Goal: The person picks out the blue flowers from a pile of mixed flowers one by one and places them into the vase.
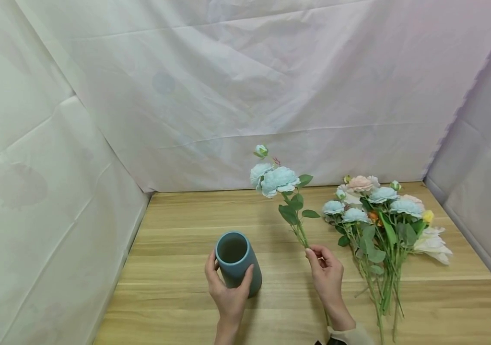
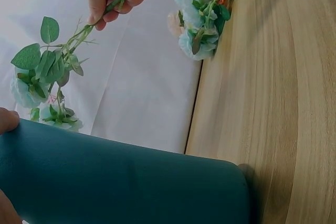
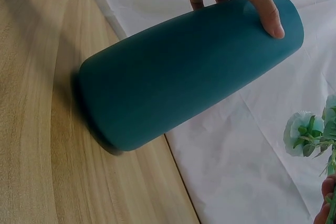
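Observation:
A teal vase (image 1: 233,258) stands upright on the wooden table, its round mouth facing up. My left hand (image 1: 230,292) grips it near the rim, thumb on one side and fingers round the other. Right of the vase, my right hand (image 1: 328,275) pinches the stem of a light blue artificial flower (image 1: 279,181) between thumb and fingers. The spray has full blooms, a small bud and green leaves, and its head tilts up and leftward above the table. In the left wrist view the flower's leaves (image 2: 50,61) show beyond the vase (image 2: 126,174).
On the right side of the table lies a pile of artificial flowers (image 1: 383,206) in blue, pink, white, orange and yellow, stems toward the front. White cloth (image 1: 245,86) hangs behind the table and along both sides. The wooden tabletop (image 1: 163,273) extends left of the vase.

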A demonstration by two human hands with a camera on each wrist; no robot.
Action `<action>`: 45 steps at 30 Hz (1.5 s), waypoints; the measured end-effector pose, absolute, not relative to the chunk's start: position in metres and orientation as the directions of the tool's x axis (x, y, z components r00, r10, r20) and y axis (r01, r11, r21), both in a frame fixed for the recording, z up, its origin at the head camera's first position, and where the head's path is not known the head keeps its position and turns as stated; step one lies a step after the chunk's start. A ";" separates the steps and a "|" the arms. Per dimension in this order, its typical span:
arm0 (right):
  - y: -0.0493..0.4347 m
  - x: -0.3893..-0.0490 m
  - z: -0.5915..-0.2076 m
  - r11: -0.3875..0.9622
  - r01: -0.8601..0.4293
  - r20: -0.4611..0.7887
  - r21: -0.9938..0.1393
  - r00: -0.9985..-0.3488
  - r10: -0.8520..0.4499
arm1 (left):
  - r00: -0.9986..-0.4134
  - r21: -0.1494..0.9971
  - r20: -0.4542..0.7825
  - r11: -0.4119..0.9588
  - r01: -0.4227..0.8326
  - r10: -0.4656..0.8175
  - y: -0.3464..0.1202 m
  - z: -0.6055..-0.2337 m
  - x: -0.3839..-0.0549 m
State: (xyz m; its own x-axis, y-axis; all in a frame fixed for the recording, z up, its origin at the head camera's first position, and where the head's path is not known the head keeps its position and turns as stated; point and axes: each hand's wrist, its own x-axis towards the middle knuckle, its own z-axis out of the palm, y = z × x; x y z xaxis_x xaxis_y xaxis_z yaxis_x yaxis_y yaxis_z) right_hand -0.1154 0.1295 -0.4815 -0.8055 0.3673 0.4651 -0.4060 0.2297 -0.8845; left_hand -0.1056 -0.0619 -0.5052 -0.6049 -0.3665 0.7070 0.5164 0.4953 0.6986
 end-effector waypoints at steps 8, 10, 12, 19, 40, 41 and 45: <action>0.128 -0.116 -0.481 0.242 -0.402 0.466 -0.883 -0.806 0.364 | -0.606 0.690 0.714 0.500 0.524 -0.350 -0.058 -0.505 -0.107; 0.128 -0.116 -0.481 0.241 -0.399 0.464 -0.885 -0.807 0.365 | -0.607 0.690 0.713 0.506 0.518 -0.350 -0.057 -0.503 -0.107; 0.127 -0.116 -0.481 0.238 -0.398 0.461 -0.886 -0.808 0.367 | -0.605 0.688 0.714 0.511 0.515 -0.351 -0.055 -0.499 -0.106; 0.125 -0.114 -0.480 0.239 -0.394 0.458 -0.888 -0.809 0.367 | -0.613 0.691 0.711 0.510 0.513 -0.345 -0.046 -0.470 -0.099; 0.127 -0.118 -0.494 0.222 -0.425 0.478 -0.878 -0.800 0.362 | -0.677 0.746 0.648 0.473 0.470 -0.349 -0.047 -0.503 -0.106; 0.126 -0.116 -0.490 0.223 -0.426 0.480 -0.877 -0.800 0.360 | -0.680 0.748 0.645 0.471 0.467 -0.348 -0.047 -0.503 -0.106; 0.124 -0.114 -0.481 0.234 -0.416 0.476 -0.878 -0.803 0.358 | -0.676 0.731 0.661 0.483 0.482 -0.326 -0.049 -0.502 -0.105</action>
